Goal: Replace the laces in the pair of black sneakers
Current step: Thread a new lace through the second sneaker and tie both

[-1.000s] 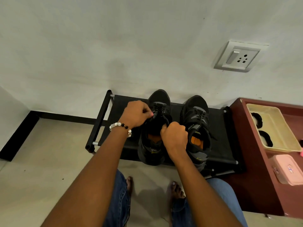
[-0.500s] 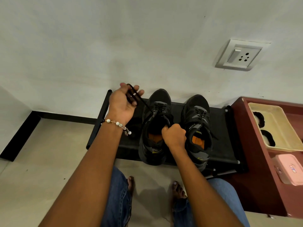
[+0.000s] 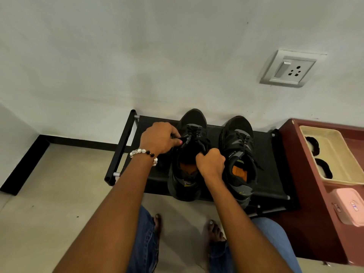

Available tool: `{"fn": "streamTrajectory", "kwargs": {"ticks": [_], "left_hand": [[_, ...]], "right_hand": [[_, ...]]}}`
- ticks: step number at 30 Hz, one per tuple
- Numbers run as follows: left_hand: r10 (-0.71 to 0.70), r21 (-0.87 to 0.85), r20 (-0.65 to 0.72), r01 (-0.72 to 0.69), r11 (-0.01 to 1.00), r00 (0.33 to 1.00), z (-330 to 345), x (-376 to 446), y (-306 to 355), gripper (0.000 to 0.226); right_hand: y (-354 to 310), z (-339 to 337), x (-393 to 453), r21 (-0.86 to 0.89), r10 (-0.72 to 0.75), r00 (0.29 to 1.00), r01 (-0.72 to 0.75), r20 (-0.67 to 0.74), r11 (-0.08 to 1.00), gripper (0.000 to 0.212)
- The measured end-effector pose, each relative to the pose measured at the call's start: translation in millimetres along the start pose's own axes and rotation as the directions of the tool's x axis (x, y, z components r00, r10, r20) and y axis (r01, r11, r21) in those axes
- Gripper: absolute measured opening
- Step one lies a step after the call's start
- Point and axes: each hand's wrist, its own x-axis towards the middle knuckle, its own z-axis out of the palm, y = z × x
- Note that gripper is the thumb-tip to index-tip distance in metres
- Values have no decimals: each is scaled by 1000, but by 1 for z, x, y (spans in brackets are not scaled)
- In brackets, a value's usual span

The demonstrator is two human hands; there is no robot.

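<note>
Sneakers, black, two, on a black rack (image 3: 275, 170) against the wall. We pinch the lace (image 3: 197, 134) of the left sneaker (image 3: 187, 154) with our left hand (image 3: 160, 137); our right hand (image 3: 210, 163) grips its collar. Right sneaker (image 3: 239, 152) untouched.

We see 2 bare forearms without sleeves, a bracelet (image 3: 143, 153) of clear and dark beads on the left wrist, blue denim jeans (image 3: 145, 243) on both legs, and 2 bare feet (image 3: 214, 231).

Black shoe rack (image 3: 275, 166), wall socket (image 3: 289, 68), maroon cabinet (image 3: 307, 203) w/ cream tray (image 3: 338, 182) — pink box (image 3: 349, 208), maybe lidded
</note>
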Motion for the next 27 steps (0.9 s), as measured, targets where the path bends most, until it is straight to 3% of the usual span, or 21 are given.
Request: {"fn": "streamTrajectory", "kwargs": {"ticks": [4, 9, 17, 20, 24, 27], "left_hand": [[-47, -145, -75, 36, 989, 996, 0, 3, -4, 9], [-115, -334, -18, 102, 937, 993, 5, 5, -6, 11], [-180, -585, 47, 173, 793, 983, 4, 6, 4, 24], [-212, -645, 23, 177, 743, 977, -3, 3, 9, 29], [-243, -793, -6, 144, 593, 970, -19, -4, 17, 30], [-252, -821, -39, 112, 559, 967, -28, -9, 21, 29]], "right_hand": [[0, 1, -1, 12, 1, 1000, 0, -9, 1000, 31], [0, 2, 0, 14, 5, 1000, -5, -13, 1000, 29], [-1, 2, 0, -20, -10, 1000, 10, -2, 1000, 31], [-1, 2, 1, -21, -8, 1000, 8, 0, 1000, 31], [-1, 2, 0, -37, 2, 1000, -2, 14, 999, 31], [-2, 2, 0, -42, -3, 1000, 4, 15, 999, 28]]}}
